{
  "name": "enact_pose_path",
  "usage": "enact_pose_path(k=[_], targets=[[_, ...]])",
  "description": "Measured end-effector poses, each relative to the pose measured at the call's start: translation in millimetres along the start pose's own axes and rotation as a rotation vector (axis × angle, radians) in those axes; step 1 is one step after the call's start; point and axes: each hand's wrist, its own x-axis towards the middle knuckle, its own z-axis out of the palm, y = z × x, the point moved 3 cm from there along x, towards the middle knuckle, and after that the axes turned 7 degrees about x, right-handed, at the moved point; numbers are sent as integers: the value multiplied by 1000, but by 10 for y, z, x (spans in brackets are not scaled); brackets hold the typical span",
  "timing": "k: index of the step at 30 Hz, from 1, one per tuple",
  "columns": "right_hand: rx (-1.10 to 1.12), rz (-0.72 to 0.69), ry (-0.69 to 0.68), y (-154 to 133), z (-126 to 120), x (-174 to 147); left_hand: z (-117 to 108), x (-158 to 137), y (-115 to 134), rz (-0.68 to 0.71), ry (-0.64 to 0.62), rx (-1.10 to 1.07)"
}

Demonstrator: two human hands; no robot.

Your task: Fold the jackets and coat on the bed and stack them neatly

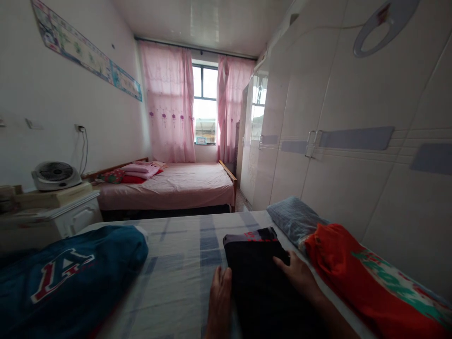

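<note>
A folded black garment with a grey waistband and red lettering lies on the checked bedsheet in front of me. My left hand rests along its left edge, fingers stretched out and not gripping. On the opposite edge, my right hand lies with thumb and fingers apart, touching the black cloth. To the right is a red garment with a green and white print. A dark teal garment with a large letter patch lies at the left.
The checked bedsheet spreads beneath the clothes. A blue-grey pillow sits by the white wardrobe. Beyond stands a bed with a pink sheet. A fan stands on the left cabinet.
</note>
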Motion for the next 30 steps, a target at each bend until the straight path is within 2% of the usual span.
enact_pose_path(k=[2,4,7,10,15,22,25,30], targets=[[139,21,-140,-10,-68,2,44,8,68,-41,-80,-66],[265,28,-248,-32,-131,-20,145,-36,177,-103,-222,-182],[448,69,-296,-63,-181,-83,288,-154,320,-233,-457,-408],[694,110,-374,-93,-119,-166,314,-231,355,-370,-561,-512],[1055,35,-537,-187,23,-275,243,-243,307,-481,-580,-566],[1161,-25,-594,-331,-17,-369,193,-220,273,-529,-473,-738],[1204,79,-665,-329,5,-425,187,-227,270,-546,-478,-764],[1267,397,-770,-234,145,-473,184,-237,278,-547,-519,-732]])
